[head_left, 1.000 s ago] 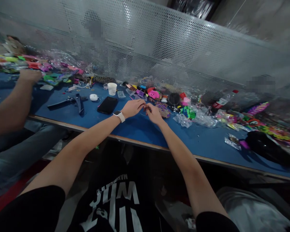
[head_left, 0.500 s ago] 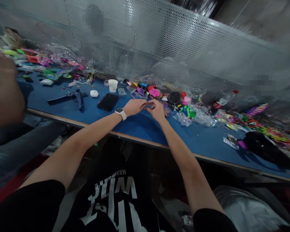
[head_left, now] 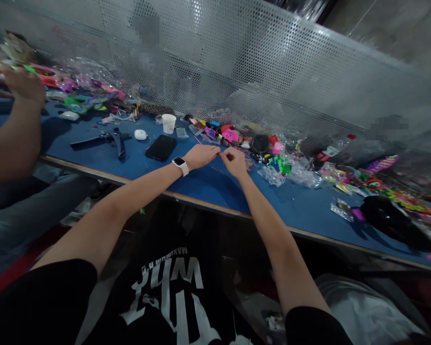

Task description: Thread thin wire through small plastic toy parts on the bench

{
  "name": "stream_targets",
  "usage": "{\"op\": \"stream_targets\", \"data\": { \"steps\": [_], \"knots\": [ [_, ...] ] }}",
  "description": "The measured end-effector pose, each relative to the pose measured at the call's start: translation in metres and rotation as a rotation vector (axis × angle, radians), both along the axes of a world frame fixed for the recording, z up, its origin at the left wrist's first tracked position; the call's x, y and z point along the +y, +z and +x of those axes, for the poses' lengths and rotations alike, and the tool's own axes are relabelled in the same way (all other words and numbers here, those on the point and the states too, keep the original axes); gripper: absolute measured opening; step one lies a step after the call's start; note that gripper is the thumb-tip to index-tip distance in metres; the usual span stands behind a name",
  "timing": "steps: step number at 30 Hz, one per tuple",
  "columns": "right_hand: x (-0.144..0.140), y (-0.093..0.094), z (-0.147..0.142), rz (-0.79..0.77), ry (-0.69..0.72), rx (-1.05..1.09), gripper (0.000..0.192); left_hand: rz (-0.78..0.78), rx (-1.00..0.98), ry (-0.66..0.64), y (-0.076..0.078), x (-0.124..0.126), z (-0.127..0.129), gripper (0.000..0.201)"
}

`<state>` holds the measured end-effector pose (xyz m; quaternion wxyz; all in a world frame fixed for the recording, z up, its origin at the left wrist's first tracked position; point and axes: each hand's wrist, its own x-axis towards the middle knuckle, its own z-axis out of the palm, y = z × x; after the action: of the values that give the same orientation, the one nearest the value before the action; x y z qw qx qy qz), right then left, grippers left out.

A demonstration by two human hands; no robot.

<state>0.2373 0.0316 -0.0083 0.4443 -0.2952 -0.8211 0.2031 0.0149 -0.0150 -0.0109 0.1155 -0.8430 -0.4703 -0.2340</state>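
My left hand (head_left: 200, 155), with a white watch (head_left: 180, 164) on its wrist, and my right hand (head_left: 234, 161) meet over the blue table (head_left: 208, 184). Their fingertips pinch a thin thread (head_left: 217, 168) that hangs in a loop toward the table. The right fingers also hold something small and dark, too small to name. A black phone (head_left: 161, 147) lies just left of my left hand. Colourful small toys (head_left: 233, 135) lie just beyond both hands.
A perforated metal screen (head_left: 237, 72) backs the table. A white cup (head_left: 168, 123), a white earbud case (head_left: 141, 134) and a black tool (head_left: 104, 140) lie left. Clear bags (head_left: 294, 175), a bottle (head_left: 328, 151) and a black object (head_left: 391, 218) lie right. Another person's arm (head_left: 14, 129) reaches in at far left.
My hands have stayed together, shifting slightly away from me. The other person's arm at left has lifted and moved toward the far pile of colourful items.
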Motion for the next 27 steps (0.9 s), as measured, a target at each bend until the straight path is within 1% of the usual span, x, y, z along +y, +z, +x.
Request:
{"op": "stream_targets", "data": {
  "steps": [4,8,11,14,16,19,21,22,24,27],
  "knots": [
    [-0.001,0.0,0.001,-0.178,0.073,0.102,0.081,0.101,0.06,-0.029,0.0,0.001,0.003,0.025],
    [0.0,-0.001,-0.001,-0.341,0.117,0.213,0.081,0.176,0.189,-0.075,0.001,0.0,0.005,0.028],
    [0.001,-0.001,-0.001,-0.421,0.119,0.226,0.079,0.192,0.281,-0.111,0.003,-0.003,0.005,0.028],
    [0.002,-0.001,-0.001,-0.485,0.119,0.215,0.071,0.205,0.313,-0.12,0.004,-0.005,0.004,0.03],
    [0.002,-0.001,-0.003,-0.609,0.132,0.258,0.065,0.223,0.317,-0.122,0.004,-0.007,0.004,0.031],
    [0.002,0.0,-0.006,-0.851,0.183,0.327,0.059,0.239,0.308,-0.108,0.005,-0.01,0.004,0.034],
    [0.002,0.0,-0.009,-0.954,0.214,0.35,0.057,0.232,0.282,-0.095,0.005,-0.011,0.004,0.036],
    [0.001,0.001,-0.01,-0.978,0.224,0.352,0.057,0.222,0.261,-0.09,0.005,-0.012,0.004,0.036],
    [0.001,0.001,-0.012,-0.975,0.221,0.351,0.062,0.197,0.206,-0.075,0.004,-0.011,0.003,0.037],
    [0.001,-0.001,-0.014,-0.888,0.173,0.34,0.069,0.151,0.111,-0.038,0.003,-0.009,0.002,0.039]
  ]
}}
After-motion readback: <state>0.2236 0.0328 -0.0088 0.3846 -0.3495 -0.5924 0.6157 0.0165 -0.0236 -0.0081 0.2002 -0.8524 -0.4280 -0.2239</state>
